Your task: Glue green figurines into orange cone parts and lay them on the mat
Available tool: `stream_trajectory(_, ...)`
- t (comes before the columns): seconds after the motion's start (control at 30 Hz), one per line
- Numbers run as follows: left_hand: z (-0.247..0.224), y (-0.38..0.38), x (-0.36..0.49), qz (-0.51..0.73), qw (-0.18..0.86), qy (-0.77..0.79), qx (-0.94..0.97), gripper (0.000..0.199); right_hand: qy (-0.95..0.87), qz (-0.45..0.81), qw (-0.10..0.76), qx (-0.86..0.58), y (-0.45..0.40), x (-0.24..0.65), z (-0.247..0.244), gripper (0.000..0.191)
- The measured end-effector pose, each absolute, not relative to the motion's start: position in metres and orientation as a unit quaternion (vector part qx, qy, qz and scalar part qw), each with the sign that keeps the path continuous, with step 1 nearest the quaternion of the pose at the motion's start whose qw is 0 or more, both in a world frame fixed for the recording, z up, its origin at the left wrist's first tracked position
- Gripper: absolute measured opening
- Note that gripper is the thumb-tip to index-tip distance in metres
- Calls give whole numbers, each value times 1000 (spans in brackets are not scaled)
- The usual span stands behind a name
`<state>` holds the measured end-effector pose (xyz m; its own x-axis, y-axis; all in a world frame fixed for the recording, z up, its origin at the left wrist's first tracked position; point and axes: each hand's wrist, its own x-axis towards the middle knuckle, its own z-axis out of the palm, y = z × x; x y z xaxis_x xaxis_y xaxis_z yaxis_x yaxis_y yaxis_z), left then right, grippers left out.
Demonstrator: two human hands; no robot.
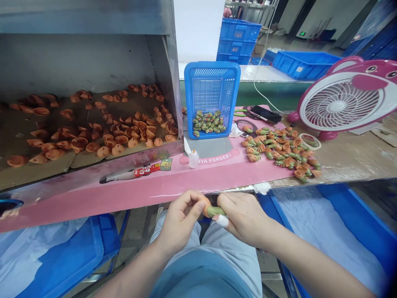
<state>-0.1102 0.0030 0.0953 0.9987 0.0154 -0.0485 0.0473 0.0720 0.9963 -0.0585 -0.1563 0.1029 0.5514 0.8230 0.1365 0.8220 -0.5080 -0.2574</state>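
Note:
Above my lap, my left hand [182, 217] pinches an orange cup-like piece [206, 205] between thumb and fingers. My right hand [240, 215], its thumb wrapped in white, grips a green curved piece [216, 211] whose end meets the orange one. Whether the two are joined I cannot tell. Beyond my hands, a small clear squeeze bottle [193, 159] with an orange tip stands on the pink mat [149, 182]. On the right of the mat lies a pile of orange-and-green pieces [279, 149]. A tilted blue basket [212, 99] holds several small green pieces [209, 123].
At the left, a metal booth [87, 62] contains many loose orange pieces [124, 132] on cardboard. A pink fan [341, 99] stands at the right, near a phone [265, 114] and a small round dish [310, 141]. Blue bins [105, 240] flank my legs below the table edge.

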Motion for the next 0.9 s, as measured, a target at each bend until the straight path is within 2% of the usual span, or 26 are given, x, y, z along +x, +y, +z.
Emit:
stream_trajectory(0.37, 98, 11, -110, -79, 755, -27, 650, 7, -479, 16, 163, -862, -160, -54, 105, 37)
stream_trajectory(0.5, 99, 14, -110, -108, 762, -55, 636, 12, -476, 21, 164, -864, -163, -53, 105, 38)
stream_trajectory(0.9, 97, 5, -112, -75, 750, -9, 657, 8, -464, 40, 165, -869, -162, -56, 101, 38)
